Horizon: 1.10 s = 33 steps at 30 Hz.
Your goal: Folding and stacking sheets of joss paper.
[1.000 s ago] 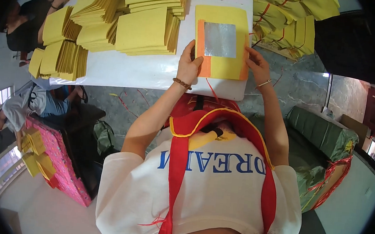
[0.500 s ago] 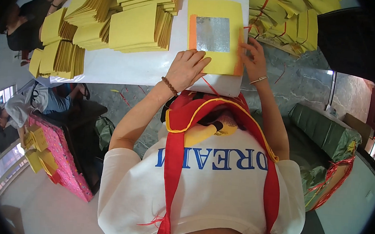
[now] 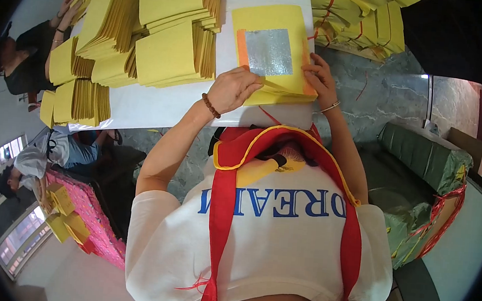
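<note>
A stack of yellow joss paper (image 3: 268, 18) lies in front of me on the white table, with a silver foil square (image 3: 269, 51) in its middle and orange strips along both sides. My left hand (image 3: 235, 90) is closed, thumb and fingers pinching the near left edge, which lifts slightly. At the right edge, my right hand (image 3: 321, 80) has its fingers curled over the orange strip and gripping the paper's side. A beaded bracelet is on my left wrist, a thin bangle on my right.
Piles of folded yellow paper (image 3: 166, 51) fill the table's left side. Bundles tied with red string (image 3: 364, 21) stand beyond its right edge. Green wrapped bales (image 3: 421, 159) sit to the right. Two people are at the left, one beside a pink-covered table (image 3: 92, 212).
My left fingers, earlier spread flat on the near edge, have drawn together into a pinch there. My right fingers have curled in onto the right edge. The view has shifted slightly.
</note>
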Each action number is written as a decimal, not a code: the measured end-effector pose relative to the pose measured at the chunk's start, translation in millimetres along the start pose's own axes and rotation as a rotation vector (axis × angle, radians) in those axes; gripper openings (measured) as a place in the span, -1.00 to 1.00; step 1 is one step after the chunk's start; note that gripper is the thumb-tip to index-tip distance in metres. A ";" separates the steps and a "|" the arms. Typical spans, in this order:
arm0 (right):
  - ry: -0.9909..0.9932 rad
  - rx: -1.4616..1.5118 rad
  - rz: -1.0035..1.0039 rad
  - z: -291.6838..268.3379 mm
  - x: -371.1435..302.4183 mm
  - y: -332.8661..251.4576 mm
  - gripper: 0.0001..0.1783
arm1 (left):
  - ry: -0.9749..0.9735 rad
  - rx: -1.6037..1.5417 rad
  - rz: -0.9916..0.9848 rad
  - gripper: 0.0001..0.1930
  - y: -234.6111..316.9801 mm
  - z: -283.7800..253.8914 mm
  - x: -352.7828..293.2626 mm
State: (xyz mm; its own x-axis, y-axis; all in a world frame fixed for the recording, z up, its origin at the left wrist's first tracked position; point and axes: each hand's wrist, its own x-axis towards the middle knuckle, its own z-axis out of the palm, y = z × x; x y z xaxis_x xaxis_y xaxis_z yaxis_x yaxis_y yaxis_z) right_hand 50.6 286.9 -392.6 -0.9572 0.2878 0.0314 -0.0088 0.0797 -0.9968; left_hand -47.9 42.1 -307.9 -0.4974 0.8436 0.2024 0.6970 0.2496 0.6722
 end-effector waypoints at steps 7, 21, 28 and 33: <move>0.022 0.143 0.044 1.1 2.2 -6.5 -0.76 | -0.025 -0.255 -0.253 -0.86 -8.0 -1.8 2.3; 0.069 0.128 0.051 5.9 4.1 -1.8 -0.73 | -0.048 -0.429 -0.455 -0.82 -15.3 0.6 4.1; 0.023 0.075 0.074 0.4 3.4 -4.3 -0.55 | -0.004 -0.503 -0.455 -0.82 -24.8 7.4 1.1; -0.131 0.045 0.114 -11.8 4.3 -5.2 -0.43 | -0.010 -0.552 -0.523 -0.81 -23.1 4.4 2.2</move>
State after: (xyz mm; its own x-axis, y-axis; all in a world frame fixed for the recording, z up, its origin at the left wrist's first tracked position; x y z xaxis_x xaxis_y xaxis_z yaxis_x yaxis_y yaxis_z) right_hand 50.0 299.0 -386.4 -0.9822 0.1657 -0.0887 0.0916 0.0101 -0.9957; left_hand -62.8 40.3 -326.1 -0.6855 0.6857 -0.2448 0.0109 0.3459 0.9382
